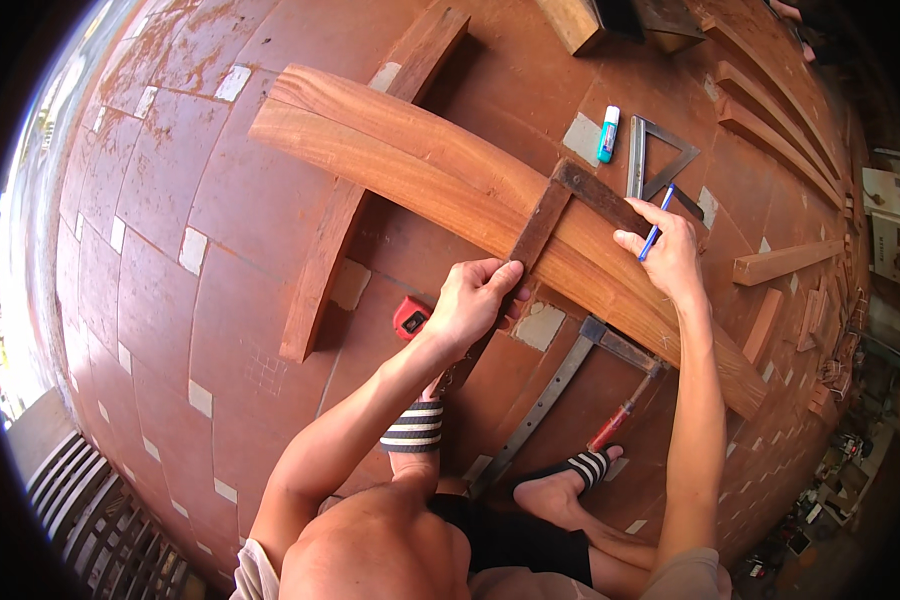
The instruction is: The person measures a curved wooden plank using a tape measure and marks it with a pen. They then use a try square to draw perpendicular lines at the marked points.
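I saw the left hand [467, 303] pinched on the square [543, 218], presumably steadying it across the boards [400, 148]. The right hand [672, 250] was curled round a pen [657, 225], beside the square's other arm. A beam [326, 270] underneath likely raised the boards off the floor [245, 330].
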`<action>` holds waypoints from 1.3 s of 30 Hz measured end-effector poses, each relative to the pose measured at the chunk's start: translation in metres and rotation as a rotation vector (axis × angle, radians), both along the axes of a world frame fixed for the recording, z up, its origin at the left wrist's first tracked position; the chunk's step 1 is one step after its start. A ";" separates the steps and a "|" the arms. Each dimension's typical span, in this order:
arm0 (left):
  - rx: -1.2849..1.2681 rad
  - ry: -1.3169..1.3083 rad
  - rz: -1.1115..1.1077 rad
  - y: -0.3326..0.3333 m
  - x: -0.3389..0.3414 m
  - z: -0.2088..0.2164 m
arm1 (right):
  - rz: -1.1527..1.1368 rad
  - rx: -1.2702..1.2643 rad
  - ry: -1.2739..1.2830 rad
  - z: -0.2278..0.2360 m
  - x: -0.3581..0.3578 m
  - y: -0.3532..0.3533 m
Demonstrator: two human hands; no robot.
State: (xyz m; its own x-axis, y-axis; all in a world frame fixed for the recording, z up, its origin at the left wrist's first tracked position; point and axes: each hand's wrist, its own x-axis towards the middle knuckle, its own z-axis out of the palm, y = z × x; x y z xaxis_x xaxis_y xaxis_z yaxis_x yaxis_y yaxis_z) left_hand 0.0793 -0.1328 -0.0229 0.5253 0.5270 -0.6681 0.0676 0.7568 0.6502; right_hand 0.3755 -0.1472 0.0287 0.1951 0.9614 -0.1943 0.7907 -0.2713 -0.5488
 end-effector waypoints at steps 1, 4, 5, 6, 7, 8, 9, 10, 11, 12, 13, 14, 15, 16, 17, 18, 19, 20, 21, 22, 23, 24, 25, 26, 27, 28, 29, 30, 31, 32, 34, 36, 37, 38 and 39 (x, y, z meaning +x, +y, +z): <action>-0.018 -0.005 0.003 0.000 0.000 0.000 | -0.003 -0.008 0.002 0.000 0.000 0.000; 0.002 0.010 0.051 -0.002 0.003 0.002 | 0.012 0.007 -0.019 -0.001 0.002 -0.001; 0.001 0.010 0.052 -0.002 0.003 0.003 | 0.028 0.018 -0.031 -0.002 0.003 -0.001; 0.000 0.010 0.053 -0.002 0.003 0.003 | 0.010 -0.010 -0.019 -0.003 0.005 -0.002; -0.001 0.010 0.055 -0.002 0.003 0.003 | 0.001 -0.037 -0.008 -0.004 0.006 -0.002; -0.003 0.008 0.050 -0.001 0.003 0.003 | 0.011 -0.037 0.007 -0.005 0.007 -0.002; -0.004 0.005 0.046 -0.001 0.003 0.002 | 0.034 -0.025 0.025 -0.004 0.008 -0.001; -0.009 0.000 0.041 0.000 0.002 0.002 | 0.077 0.014 0.048 -0.002 0.009 0.001; -0.009 -0.003 0.022 0.000 0.001 0.002 | 0.082 0.016 0.057 0.001 0.008 0.003; -0.013 -0.010 0.002 0.001 0.000 0.001 | 0.044 0.077 0.201 0.005 0.007 0.007; -0.037 -0.014 -0.016 0.002 -0.001 0.001 | -0.093 0.050 0.305 0.011 0.004 0.011; -0.013 -0.012 0.003 0.001 0.000 0.001 | -0.009 0.147 0.232 0.019 0.001 0.016; -0.007 -0.009 0.024 0.000 0.001 0.001 | 0.030 0.134 0.342 0.029 -0.003 0.022; -0.004 -0.012 0.043 -0.001 0.002 0.001 | 0.018 0.082 0.443 0.039 -0.007 0.029; -0.008 -0.005 0.052 -0.002 0.002 0.001 | 0.027 0.047 0.570 0.048 -0.013 0.036; -0.015 -0.006 0.061 -0.002 0.003 0.001 | 0.160 0.010 0.499 0.055 -0.020 0.046; -0.021 -0.008 0.071 -0.002 0.003 0.002 | 0.142 -0.023 0.509 0.055 -0.032 0.054; -0.017 -0.005 0.065 -0.002 0.004 0.002 | 0.189 -0.069 0.502 0.053 -0.046 0.063; -0.013 -0.002 0.060 -0.002 0.004 0.002 | 0.268 -0.085 0.543 0.050 -0.059 0.071; -0.008 0.002 0.057 -0.002 0.004 0.002 | 0.312 -0.151 0.446 0.049 -0.068 0.077; -0.007 0.004 0.053 -0.002 0.003 0.002 | 0.386 -0.191 0.382 0.048 -0.076 0.082; -0.007 0.006 0.050 -0.002 0.003 0.002 | 0.417 -0.260 0.317 0.044 -0.083 0.090; -0.008 0.007 0.047 -0.002 0.003 0.001 | 0.443 -0.262 0.256 0.041 -0.090 0.092; -0.009 0.006 0.047 -0.002 0.003 0.001 | 0.476 -0.251 0.204 0.038 -0.097 0.094; -0.011 0.006 0.048 -0.002 0.003 0.001 | 0.510 -0.240 0.152 0.035 -0.102 0.095; -0.014 0.005 0.048 -0.002 0.003 0.001 | 0.499 -0.277 0.171 0.032 -0.106 0.096; -0.012 0.006 0.051 -0.002 0.003 0.001 | 0.525 -0.274 0.176 0.031 -0.108 0.095; -0.010 0.007 0.054 -0.002 0.004 0.001 | 0.538 -0.285 0.170 0.030 -0.110 0.095; -0.008 0.007 0.056 -0.003 0.004 0.001 | 0.550 -0.308 0.153 0.029 -0.111 0.095; -0.009 0.005 0.052 -0.002 0.004 0.001 | 0.564 -0.294 0.149 0.029 -0.112 0.095; -0.015 0.009 0.040 -0.002 0.003 0.001 | 0.572 -0.285 0.157 0.030 -0.112 0.095; -0.007 0.000 0.046 -0.002 0.003 0.001 | 0.575 -0.297 0.134 0.031 -0.111 0.095; -0.005 0.000 0.046 -0.002 0.003 0.001 | 0.576 -0.306 0.115 0.031 -0.111 0.096; -0.007 -0.001 0.049 -0.002 0.003 0.001 | 0.578 -0.307 0.107 0.032 -0.111 0.096; -0.008 -0.001 0.052 -0.002 0.003 0.002 | 0.582 -0.311 0.101 0.032 -0.112 0.096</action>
State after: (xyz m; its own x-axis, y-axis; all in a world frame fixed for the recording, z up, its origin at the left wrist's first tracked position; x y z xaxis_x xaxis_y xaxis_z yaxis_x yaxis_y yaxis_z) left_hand 0.0826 -0.1346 -0.0212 0.4976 0.5484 -0.6721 0.0274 0.7645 0.6440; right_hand 0.2638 -0.0510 0.0607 -0.3721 0.8008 -0.4694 0.8049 0.0265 -0.5928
